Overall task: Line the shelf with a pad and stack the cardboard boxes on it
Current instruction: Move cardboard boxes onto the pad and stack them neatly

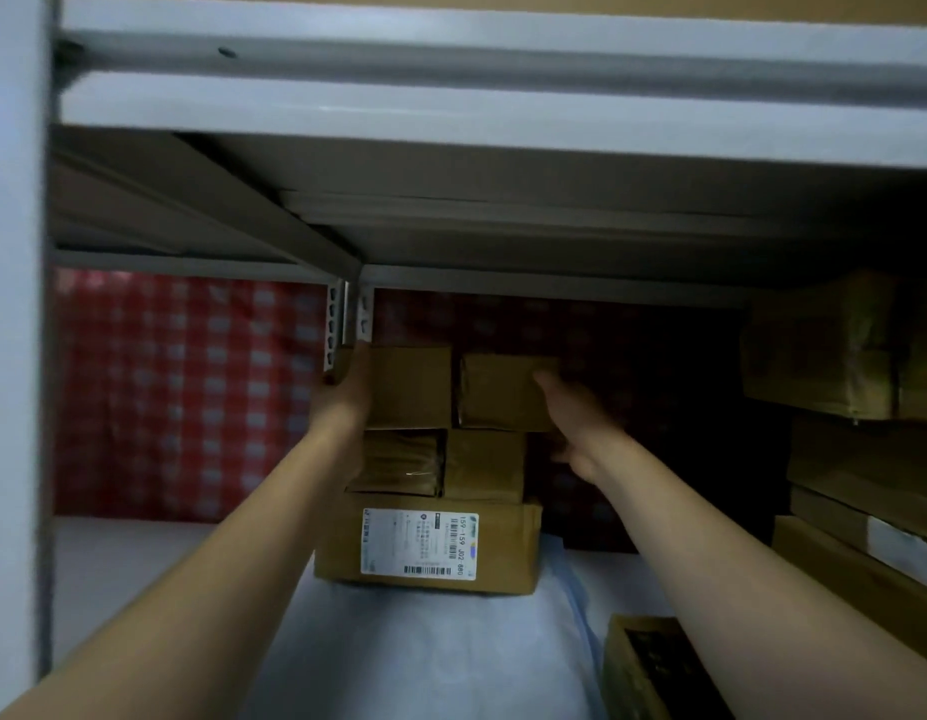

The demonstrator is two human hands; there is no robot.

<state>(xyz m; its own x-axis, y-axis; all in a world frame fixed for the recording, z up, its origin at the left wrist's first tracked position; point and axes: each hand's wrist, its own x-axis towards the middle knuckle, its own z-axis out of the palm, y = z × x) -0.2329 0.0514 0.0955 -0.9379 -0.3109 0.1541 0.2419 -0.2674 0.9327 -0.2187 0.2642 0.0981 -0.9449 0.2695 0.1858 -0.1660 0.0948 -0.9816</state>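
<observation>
A light blue pad lines the shelf. On it stands a stack of cardboard boxes: a labelled box at the bottom, two smaller boxes above it, and two boxes on top. My left hand lies flat against the left side of the top left box. My right hand holds the top right box at its right end, with a finger on its front face and the thumb below its corner. The right side of that box is in shadow.
A metal shelf board hangs low overhead. A red checked cloth covers the back. More cardboard boxes are piled at the right, and a dark-topped box sits at the front right. A grey upright stands at the left.
</observation>
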